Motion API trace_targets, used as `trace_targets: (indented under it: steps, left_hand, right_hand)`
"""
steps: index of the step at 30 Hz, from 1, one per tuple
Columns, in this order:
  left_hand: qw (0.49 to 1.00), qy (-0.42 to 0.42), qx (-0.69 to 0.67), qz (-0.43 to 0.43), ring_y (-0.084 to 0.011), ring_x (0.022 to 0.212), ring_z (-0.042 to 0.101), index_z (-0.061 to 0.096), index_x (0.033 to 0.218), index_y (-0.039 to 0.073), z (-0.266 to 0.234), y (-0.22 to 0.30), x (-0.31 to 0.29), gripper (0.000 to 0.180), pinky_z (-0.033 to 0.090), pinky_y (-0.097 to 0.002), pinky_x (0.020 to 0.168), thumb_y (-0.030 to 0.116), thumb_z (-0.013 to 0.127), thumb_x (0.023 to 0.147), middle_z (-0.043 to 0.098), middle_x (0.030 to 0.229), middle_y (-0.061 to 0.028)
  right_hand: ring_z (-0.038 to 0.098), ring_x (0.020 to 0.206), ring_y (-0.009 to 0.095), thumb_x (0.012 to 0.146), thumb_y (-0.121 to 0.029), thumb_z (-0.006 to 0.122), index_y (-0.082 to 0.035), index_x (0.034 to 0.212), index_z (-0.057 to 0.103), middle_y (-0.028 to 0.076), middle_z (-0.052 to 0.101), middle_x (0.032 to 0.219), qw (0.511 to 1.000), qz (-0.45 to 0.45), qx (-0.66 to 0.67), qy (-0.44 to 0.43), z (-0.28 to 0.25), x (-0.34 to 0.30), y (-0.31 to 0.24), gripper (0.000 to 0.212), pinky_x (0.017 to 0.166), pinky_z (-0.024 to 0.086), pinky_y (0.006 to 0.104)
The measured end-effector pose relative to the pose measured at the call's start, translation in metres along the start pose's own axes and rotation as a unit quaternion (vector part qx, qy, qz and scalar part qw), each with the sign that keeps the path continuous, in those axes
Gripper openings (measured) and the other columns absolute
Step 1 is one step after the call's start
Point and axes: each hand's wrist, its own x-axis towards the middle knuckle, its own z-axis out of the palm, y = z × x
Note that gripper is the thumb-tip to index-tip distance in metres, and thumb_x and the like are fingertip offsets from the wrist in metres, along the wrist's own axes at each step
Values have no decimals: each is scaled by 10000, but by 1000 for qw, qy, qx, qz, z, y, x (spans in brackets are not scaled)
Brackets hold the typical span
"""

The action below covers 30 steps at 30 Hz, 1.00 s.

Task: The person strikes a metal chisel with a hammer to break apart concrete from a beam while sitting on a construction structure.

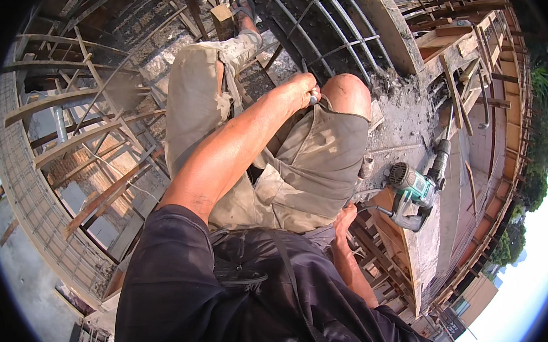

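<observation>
My left hand is closed in a fist beside my bare knee. A narrow grey piece pokes out above the fist and a rounded grey end shows below it; the rest is hidden in the fingers. Low at my hip, my right hand rests against the trousers, its fingers mostly out of sight. To the right of it, a teal demolition hammer lies on the rough concrete, with its bit toward the far side and its cable running back near my right hand.
Rebar mesh lines a formwork trough ahead. Timber framing and open gaps drop away at the left. A wooden board stands beside the hammer. Curved formwork runs along the right edge. My sandalled foot is near a wooden block.
</observation>
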Motion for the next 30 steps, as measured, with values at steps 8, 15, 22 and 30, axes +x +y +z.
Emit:
trace_targets:
  steps: [8, 15, 22, 30]
  left_hand:
    - [825, 105, 533, 154, -250, 691, 583, 606, 1171, -33, -98, 4, -11, 336, 453, -380, 577, 140, 569, 885, 642, 858, -175]
    - [735, 161, 596, 281, -467, 1058, 585, 638, 1124, 32, -121, -91, 12, 318, 468, -481, 929, 106, 607, 817, 643, 1041, -293]
    - [958, 88, 253, 100, -57, 436, 366, 576, 1193, 3, -86, -27, -9, 284, 244, -213, 311, 147, 561, 949, 515, 714, -51]
    - [984, 29, 175, -2, -112, 420, 327, 439, 762, 13, -17, 13, -7, 170, 248, -265, 349, 36, 437, 931, 439, 600, -66]
  right_hand:
    - [493, 621, 118, 786, -143, 688, 63, 798, 618, 83, 632, 657, 986, -31, -161, 21, -13, 3, 11, 218, 591, 454, 336]
    - [524, 634, 121, 782, -148, 708, 65, 834, 637, 90, 667, 722, 981, -28, -190, 12, -3, -5, -12, 231, 592, 458, 335]
    - [518, 614, 129, 784, -189, 720, 66, 836, 636, 109, 662, 682, 975, -78, -208, 17, -7, -1, -3, 274, 595, 462, 344]
    - [507, 613, 115, 791, -198, 713, 55, 821, 639, 105, 658, 672, 978, -57, -200, 27, -11, -1, -7, 265, 588, 456, 336]
